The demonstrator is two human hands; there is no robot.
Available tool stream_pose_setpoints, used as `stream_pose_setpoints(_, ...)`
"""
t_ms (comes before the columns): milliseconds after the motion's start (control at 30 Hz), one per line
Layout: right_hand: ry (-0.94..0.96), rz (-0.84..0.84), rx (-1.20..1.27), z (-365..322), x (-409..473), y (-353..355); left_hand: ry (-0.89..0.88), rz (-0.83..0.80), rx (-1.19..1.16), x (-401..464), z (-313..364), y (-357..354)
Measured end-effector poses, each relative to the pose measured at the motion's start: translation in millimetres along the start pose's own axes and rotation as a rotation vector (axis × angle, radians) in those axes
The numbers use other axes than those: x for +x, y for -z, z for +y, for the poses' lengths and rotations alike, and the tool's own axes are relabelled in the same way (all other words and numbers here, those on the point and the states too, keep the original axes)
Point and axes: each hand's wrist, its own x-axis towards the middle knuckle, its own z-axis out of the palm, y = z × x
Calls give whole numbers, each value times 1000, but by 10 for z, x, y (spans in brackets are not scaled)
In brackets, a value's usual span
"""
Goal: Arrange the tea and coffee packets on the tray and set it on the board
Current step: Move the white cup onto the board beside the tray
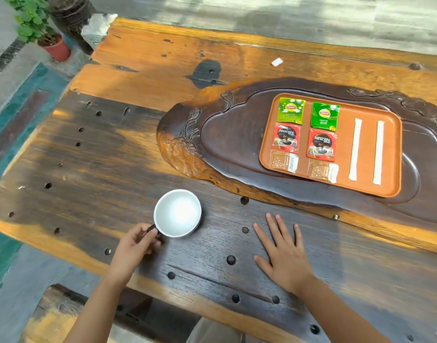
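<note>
Head view, looking down. Orange tray lying flat inside the dark carved board, toward its right part. On the tray: two green tea packets along the far side, two red coffee packets just nearer than those, two see-through sugar bags by the near rim, two long white sticks over to the right. All in neat rows, so probably done, or close to it.

Packets: thin, light, bendy, likely easy to slide or blow away. Best pinched by an edge. Tray: stiff, with a low rim. Best held by both short ends and kept level.

Left hand, nearer than the board, closed around the dark handle of a white cup. Right hand open and flat on the wooden table, fingers spread wide, holding nothing.
</note>
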Motion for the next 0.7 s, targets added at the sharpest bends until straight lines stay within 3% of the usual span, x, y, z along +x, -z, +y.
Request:
stream_pose_setpoints(200,4,5,-6,-6,2,0,37,9,-258,105,-25,-177)
stream_pose_setpoints(433,9,-4,15,3,2,-4,-150,-101,-313,521,698,-338)
stream_pose_setpoints(700,16,1,40,6,12,-2,-210,-321,-163,1301,1583,-639)
